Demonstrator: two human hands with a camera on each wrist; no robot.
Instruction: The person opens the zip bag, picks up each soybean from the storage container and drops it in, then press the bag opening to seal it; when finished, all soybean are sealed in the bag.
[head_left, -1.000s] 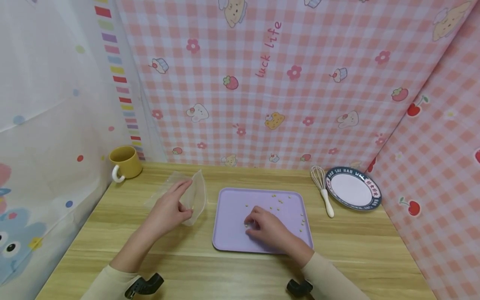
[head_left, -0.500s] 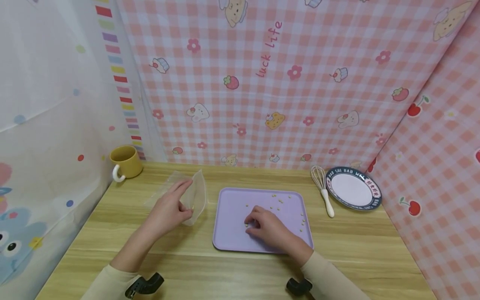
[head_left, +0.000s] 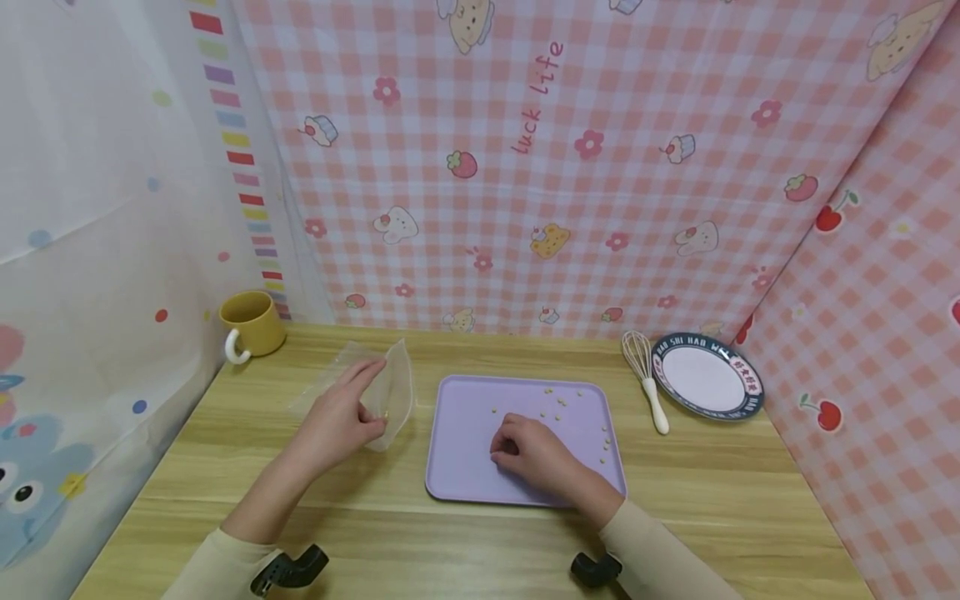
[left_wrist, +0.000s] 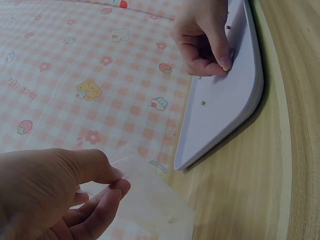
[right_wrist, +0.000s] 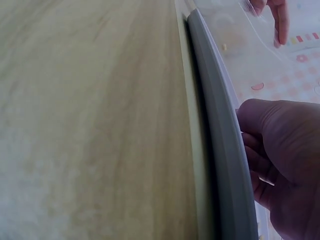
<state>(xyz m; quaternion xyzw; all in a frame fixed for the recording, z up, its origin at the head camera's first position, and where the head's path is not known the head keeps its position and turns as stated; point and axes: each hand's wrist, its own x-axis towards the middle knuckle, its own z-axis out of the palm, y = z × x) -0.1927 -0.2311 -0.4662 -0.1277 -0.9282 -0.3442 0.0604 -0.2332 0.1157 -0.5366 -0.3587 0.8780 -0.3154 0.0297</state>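
Observation:
My left hand (head_left: 337,417) holds a clear plastic bag (head_left: 397,387) by its mouth, thumb and forefinger spread apart at the rim in the head view. A small yellowish piece (right_wrist: 224,47) shows through the bag in the right wrist view. Over the lilac tray (head_left: 465,392), my right hand (head_left: 532,450) has thumb and forefinger together at the surface. In the left wrist view they pinch a tiny yellowish pellet (left_wrist: 226,69), partly covered by the fingertips. Several like pellets (head_left: 562,403) lie scattered on the tray, mostly toward its right and back.
A yellow mug (head_left: 258,327) with a white handle stands at the back left of the wooden table (head_left: 405,542). Right of the tray lie a whisk (head_left: 648,387) and a dark-rimmed plate (head_left: 705,379). Patterned cloth (head_left: 525,208) closes off the back and sides.
My right thumb and forefinger have come together over the pellet that showed between them before; it is now hidden in the head view. My left hand and the bag have stayed still.

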